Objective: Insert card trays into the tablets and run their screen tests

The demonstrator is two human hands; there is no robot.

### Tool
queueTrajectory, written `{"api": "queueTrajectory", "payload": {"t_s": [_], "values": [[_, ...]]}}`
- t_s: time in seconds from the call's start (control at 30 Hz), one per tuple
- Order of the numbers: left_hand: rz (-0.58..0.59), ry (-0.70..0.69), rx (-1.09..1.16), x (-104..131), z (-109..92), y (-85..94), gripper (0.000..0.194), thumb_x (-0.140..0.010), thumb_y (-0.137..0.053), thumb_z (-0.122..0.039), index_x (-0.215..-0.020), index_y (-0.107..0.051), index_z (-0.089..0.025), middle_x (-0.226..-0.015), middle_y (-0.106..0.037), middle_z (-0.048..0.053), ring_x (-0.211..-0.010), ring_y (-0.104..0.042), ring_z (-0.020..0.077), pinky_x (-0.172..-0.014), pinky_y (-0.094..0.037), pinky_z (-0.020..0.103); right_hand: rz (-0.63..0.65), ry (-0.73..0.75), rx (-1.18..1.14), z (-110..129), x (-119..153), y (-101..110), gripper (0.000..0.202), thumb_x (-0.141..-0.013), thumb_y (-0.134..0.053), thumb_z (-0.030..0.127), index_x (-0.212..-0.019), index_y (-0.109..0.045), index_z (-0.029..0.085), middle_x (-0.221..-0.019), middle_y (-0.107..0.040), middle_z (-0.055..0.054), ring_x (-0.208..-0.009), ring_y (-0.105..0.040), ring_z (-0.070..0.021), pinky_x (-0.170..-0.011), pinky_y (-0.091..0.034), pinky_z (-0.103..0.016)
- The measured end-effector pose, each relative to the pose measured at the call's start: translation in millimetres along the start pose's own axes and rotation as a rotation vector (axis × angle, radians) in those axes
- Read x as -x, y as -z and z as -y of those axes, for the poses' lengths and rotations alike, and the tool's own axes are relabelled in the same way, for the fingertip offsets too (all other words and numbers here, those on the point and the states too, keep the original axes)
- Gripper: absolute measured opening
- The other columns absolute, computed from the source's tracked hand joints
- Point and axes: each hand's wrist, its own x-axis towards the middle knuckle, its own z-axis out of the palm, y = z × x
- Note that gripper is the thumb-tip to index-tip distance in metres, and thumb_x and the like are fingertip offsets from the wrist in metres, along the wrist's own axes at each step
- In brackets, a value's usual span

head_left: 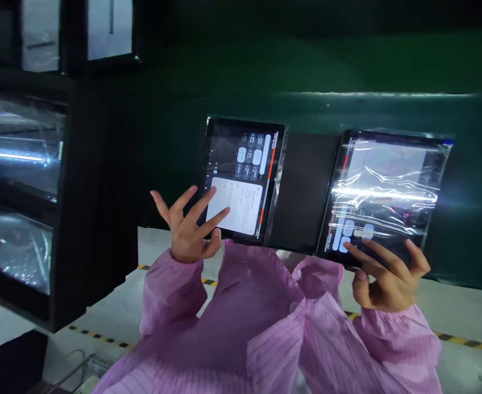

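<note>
Two lit tablets lie side by side near the front edge of a dark green work surface. My left hand (191,230) is over the lower left corner of the left tablet (233,158), fingers spread, with fingertips at a white panel on its screen. On the right tablet (384,175), a clear, wrinkled plastic film reflects a bright streak of light. My right hand (389,273) reaches over its lower edge with fingers apart, the index fingertip at a light button on the screen. Neither hand grasps anything. Whether the fingertips press the glass, I cannot tell.
A flat black panel (302,191) lies between the tablets. At left stands a dark rack (76,191) holding several film-covered screens (23,148). The green work surface (307,65) stretches behind the tablets. Yellow-and-black tape (101,336) marks the pale floor below.
</note>
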Motion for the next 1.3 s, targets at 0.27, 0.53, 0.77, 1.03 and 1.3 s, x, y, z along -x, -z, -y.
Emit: {"api": "queueTrajectory", "payload": {"t_s": [0.27, 0.53, 0.77, 1.03, 1.3], "values": [[0.146, 0.021, -0.004, -68.9, -17.7, -7.2, 0.043, -0.088, -0.039, -0.048, -0.120, -0.063, -0.035, -0.150, -0.045, -0.006, -0.142, -0.033, 0.0283, -0.116, 0.014, 0.060, -0.030, 0.014, -0.007, 0.3, -1.8, -2.5, 0.007, -0.073, -0.053, 0.014, -0.074, -0.053, 0.021, -0.076, -0.075, 0.002, -0.069, -0.072, -0.0196, -0.101, -0.040, -0.046], [0.202, -0.072, -0.013, -138.4, -8.8, -23.9, 0.044, -0.087, -0.051, -0.040, -0.130, -0.057, -0.030, -0.158, -0.032, 0.006, -0.146, -0.026, 0.0335, -0.115, 0.009, 0.065, -0.047, 0.001, -0.019, -1.0, -6.6, -3.5, 0.011, -0.073, -0.053, 0.012, -0.070, -0.048, 0.022, -0.069, -0.074, 0.004, -0.064, -0.070, -0.0174, -0.099, -0.041, -0.044], [0.216, -0.141, -0.033, -138.4, -5.3, -30.3, 0.040, -0.090, -0.049, -0.039, -0.126, -0.060, -0.026, -0.155, -0.037, 0.012, -0.143, -0.031, 0.0373, -0.112, 0.001, 0.071, -0.016, -0.058, -0.052, -2.6, -1.1, -3.8, 0.013, -0.076, -0.053, 0.011, -0.071, -0.047, 0.022, -0.072, -0.075, 0.004, -0.071, -0.071, -0.0173, -0.101, -0.041, -0.044], [0.160, -0.188, -0.015, -138.7, -2.0, -33.5, 0.038, -0.090, -0.051, -0.038, -0.124, -0.059, -0.024, -0.151, -0.042, 0.013, -0.140, -0.036, 0.0364, -0.112, -0.004, 0.073, 0.019, -0.049, -0.111, -5.6, -5.8, 11.5, 0.014, -0.075, -0.050, 0.008, -0.072, -0.049, 0.021, -0.076, -0.075, -0.003, -0.079, -0.071, -0.0209, -0.102, -0.039, -0.049], [0.168, -0.227, 0.010, -139.3, 0.3, -37.9, 0.040, -0.092, -0.047, -0.037, -0.124, -0.061, -0.017, -0.149, -0.043, 0.019, -0.139, -0.036, 0.0379, -0.112, -0.004, 0.072, 0.170, -0.041, 0.090, -8.7, -28.0, 38.0, 0.021, -0.079, -0.040, 0.017, -0.068, -0.053, 0.031, -0.072, -0.073, -0.003, -0.067, -0.067, -0.0291, -0.085, -0.035, -0.056]]}}
